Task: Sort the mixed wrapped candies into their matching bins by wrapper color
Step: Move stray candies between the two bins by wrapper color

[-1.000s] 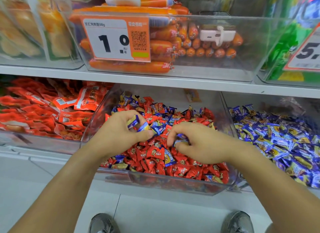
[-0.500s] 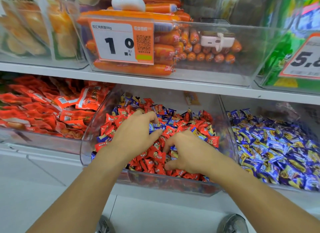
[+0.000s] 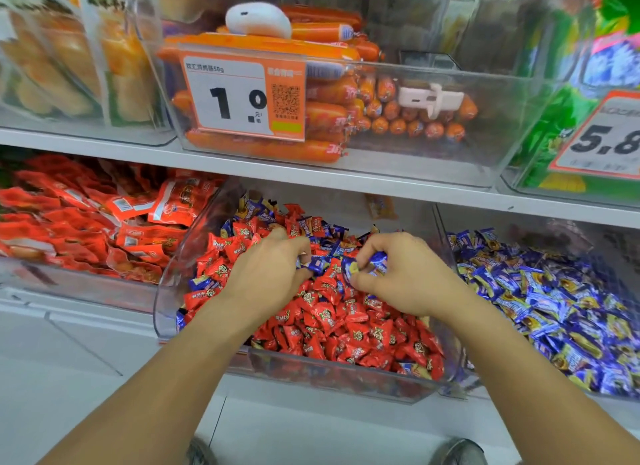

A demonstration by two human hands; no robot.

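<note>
The right hand has its thumb and curled fingers pinched on a blue-wrapped candy, lifted just above the heap. The left hand lies knuckles-up on the pile, its fingers curled down around another blue candy at its fingertips; whether more pieces sit under that palm cannot be told. Both hands work inside the clear middle bin, which holds mostly red-wrapped candies with blue ones scattered through them, thicker toward the back. Just beside it on the right, a second clear bin holds only blue-wrapped candies. On the left, a bin of red snack packets sits against the middle bin's wall. On the shelf above stands a clear bin of orange sausages with an orange price tag on its front and a white clip beside it. Two shoe tips show at the bottom edge.
</note>
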